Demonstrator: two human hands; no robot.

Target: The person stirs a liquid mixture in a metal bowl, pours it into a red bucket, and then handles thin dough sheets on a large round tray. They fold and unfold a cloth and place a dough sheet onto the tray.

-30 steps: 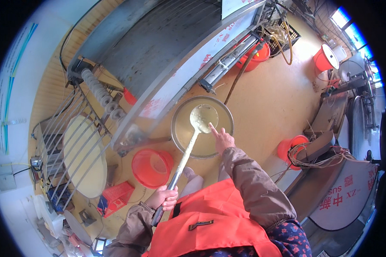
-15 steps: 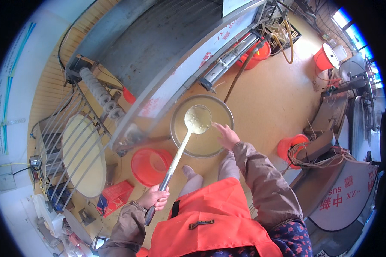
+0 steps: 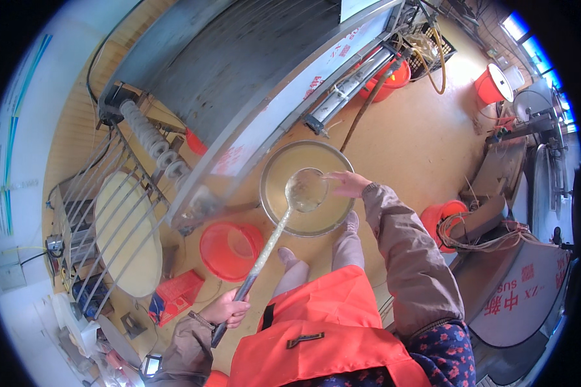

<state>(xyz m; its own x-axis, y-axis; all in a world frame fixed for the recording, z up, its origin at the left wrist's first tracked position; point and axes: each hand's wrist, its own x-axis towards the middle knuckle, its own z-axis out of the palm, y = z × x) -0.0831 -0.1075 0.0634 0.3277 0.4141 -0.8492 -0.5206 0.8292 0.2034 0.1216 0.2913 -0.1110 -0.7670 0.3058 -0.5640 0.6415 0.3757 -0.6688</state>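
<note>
My left hand [image 3: 227,309] is closed round the dark grip of a long-handled ladle [image 3: 265,250], whose pale shaft slants up and to the right. Its round bowl [image 3: 306,191] hangs over a wide metal basin [image 3: 264,202] of pale yellowish liquid on the floor. Streaks of pale residue cling to the shaft and bowl. My right hand [image 3: 350,184] reaches in from the right with fingers stretched out, the fingertips at the bowl's right rim. Whether they touch the rim or its inside, I cannot tell.
Left of my feet stands a red bucket [image 3: 221,253], with a red box [image 3: 177,295] beyond it. A large metal machine [image 3: 239,71] fills the upper left. More red buckets [image 3: 492,84] and a machine with coiled hoses [image 3: 481,226] stand at the right.
The ladle bowl has shifted right and slightly down, and its inside looks shinier with less pale coating. My right hand has turned and moved slightly up, fingertips now at the rim.
</note>
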